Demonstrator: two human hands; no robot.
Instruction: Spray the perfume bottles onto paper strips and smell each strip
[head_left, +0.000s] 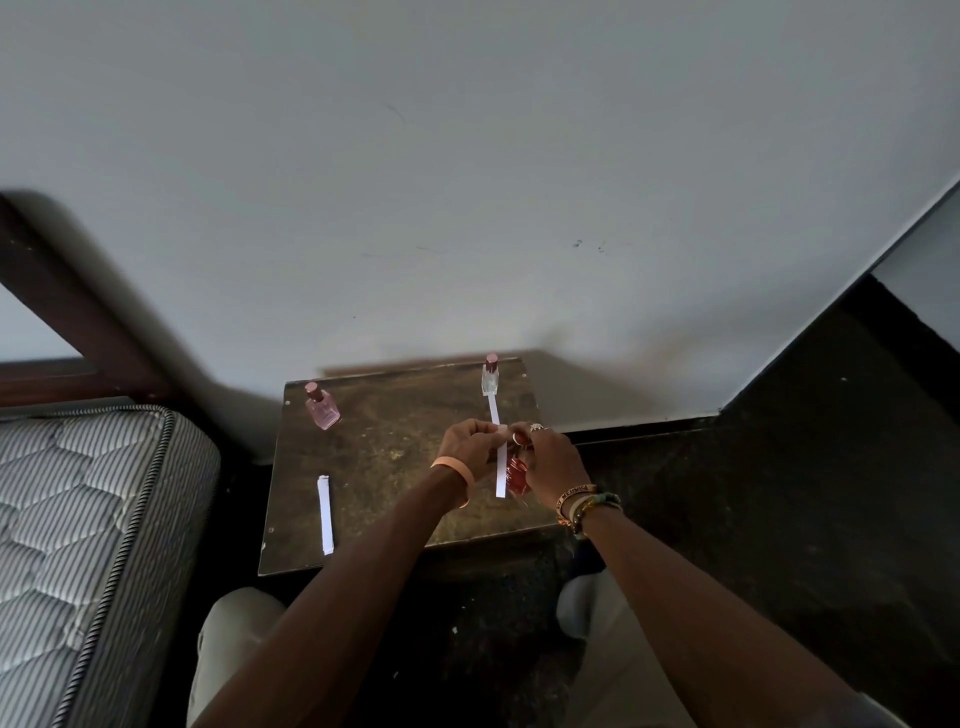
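My left hand (467, 444) pinches the top of a white paper strip (501, 470) that hangs down over the small brown table (395, 467). Right beside it, my right hand (550, 462) grips a red perfume bottle (517, 475), its top close to the strip. A pink perfume bottle (322, 408) stands at the table's back left. At the back right stands a clear perfume bottle (490, 375), and another paper strip (494, 410) lies flat in front of it. A small stack of spare strips (325, 514) lies at the front left.
A striped mattress (88, 519) on a dark wooden bed frame (67, 312) sits close on the left. A grey wall (467, 182) rises right behind the table. Dark floor (779, 493) spreads to the right. My knees (234, 639) are just below the table's front edge.
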